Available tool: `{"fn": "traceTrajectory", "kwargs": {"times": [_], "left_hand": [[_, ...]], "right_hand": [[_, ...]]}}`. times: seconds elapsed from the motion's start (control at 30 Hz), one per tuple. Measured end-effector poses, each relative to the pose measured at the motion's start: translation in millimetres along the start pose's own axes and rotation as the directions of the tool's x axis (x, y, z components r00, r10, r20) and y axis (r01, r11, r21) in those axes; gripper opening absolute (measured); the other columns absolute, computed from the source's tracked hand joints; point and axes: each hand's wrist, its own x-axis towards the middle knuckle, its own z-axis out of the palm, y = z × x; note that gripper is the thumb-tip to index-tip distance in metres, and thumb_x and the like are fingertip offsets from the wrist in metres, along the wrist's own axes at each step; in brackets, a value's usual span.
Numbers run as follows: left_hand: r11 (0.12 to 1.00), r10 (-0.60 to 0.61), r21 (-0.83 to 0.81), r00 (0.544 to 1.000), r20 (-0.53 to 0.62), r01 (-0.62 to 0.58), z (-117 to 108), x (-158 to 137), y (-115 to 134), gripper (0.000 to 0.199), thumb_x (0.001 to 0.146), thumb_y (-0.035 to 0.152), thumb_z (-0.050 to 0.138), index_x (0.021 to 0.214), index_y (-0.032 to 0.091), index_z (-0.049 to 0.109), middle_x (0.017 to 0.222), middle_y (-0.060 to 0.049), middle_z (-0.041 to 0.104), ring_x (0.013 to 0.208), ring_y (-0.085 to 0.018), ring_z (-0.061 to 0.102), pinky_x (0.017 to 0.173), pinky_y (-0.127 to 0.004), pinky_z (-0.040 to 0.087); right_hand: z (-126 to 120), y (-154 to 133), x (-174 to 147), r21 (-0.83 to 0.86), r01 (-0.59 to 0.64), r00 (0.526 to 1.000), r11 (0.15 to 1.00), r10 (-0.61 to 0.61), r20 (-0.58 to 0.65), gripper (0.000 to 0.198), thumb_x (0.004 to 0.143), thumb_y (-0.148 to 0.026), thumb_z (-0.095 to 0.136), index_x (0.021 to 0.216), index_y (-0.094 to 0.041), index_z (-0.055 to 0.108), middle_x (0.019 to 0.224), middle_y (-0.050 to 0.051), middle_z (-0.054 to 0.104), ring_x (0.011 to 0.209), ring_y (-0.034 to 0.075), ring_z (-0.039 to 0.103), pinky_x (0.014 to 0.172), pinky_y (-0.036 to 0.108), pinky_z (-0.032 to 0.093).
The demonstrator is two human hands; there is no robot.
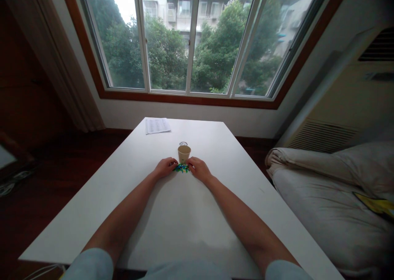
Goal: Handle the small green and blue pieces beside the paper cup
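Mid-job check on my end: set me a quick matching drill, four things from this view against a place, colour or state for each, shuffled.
Things
1. paper cup
2. small pieces
3. sheets of paper
4. left hand

Descriptions
A. white, at the far left corner of the table
B. at the left side of the little pile, its fingers bent
C. tan, standing upright with its mouth up
D. blue, green and yellow, loose in a small pile

Pairs: 1-C, 2-D, 3-A, 4-B
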Motion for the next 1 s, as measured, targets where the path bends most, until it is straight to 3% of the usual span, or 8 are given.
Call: {"fn": "traceTrajectory", "kwargs": {"times": [0.23, 0.5, 0.77, 1.0], "left_hand": [[1.000, -0.003, 0.000, 1.000, -0.002, 0.003, 0, 0, 0, 0.027, 0.090, 0.037, 0.052, 0.098, 0.024, 0.074, 0.090, -0.002, 0.068, 0.075, -0.014, 0.056, 0.071, -0.025, 0.042], [1.000, -0.009, 0.000, 1.000, 0.006, 0.009, -3, -1, 3, 0.028, 0.090, 0.037, 0.052, 0.099, 0.023, 0.074, 0.091, -0.002, 0.068, 0.075, -0.014, 0.056, 0.071, -0.025, 0.043], [1.000, -0.017, -0.017, 1.000, 0.015, 0.017, -6, -2, 7, 0.027, 0.090, 0.037, 0.053, 0.099, 0.023, 0.074, 0.090, -0.003, 0.068, 0.075, -0.014, 0.056, 0.070, -0.024, 0.042], [1.000, -0.010, -0.012, 1.000, 0.006, 0.010, -4, -1, 5, 0.027, 0.090, 0.037, 0.053, 0.099, 0.023, 0.074, 0.090, -0.003, 0.069, 0.075, -0.014, 0.057, 0.072, -0.025, 0.043]], "right_hand": [[1, 0, 0, -0.006, 0.020, 0.996, 1.000, -0.020, -0.085, 0.016, 0.088, -0.012, 0.053, 0.096, -0.021, 0.064, 0.090, 0.004, 0.063, 0.087, 0.018, 0.057, 0.079, 0.028, 0.045], [-5, -5, 2, -0.029, 0.008, 0.930, 1.000, -0.018, -0.368, 0.024, 0.095, -0.020, 0.045, 0.111, -0.020, 0.063, 0.105, 0.010, 0.065, 0.103, 0.023, 0.058, 0.093, 0.039, 0.050], [-12, -20, 4, -0.012, -0.010, 0.965, 1.000, 0.006, -0.264, 0.049, 0.097, -0.026, 0.046, 0.146, -0.022, 0.043, 0.141, 0.013, 0.050, 0.131, 0.028, 0.045, 0.113, 0.049, 0.040], [-5, -14, 8, -0.055, 0.073, 0.987, 0.996, -0.081, -0.142, 0.068, 0.093, -0.032, 0.057, 0.154, -0.024, 0.030, 0.157, 0.012, 0.032, 0.145, 0.030, 0.028, 0.118, 0.053, 0.031]]}}
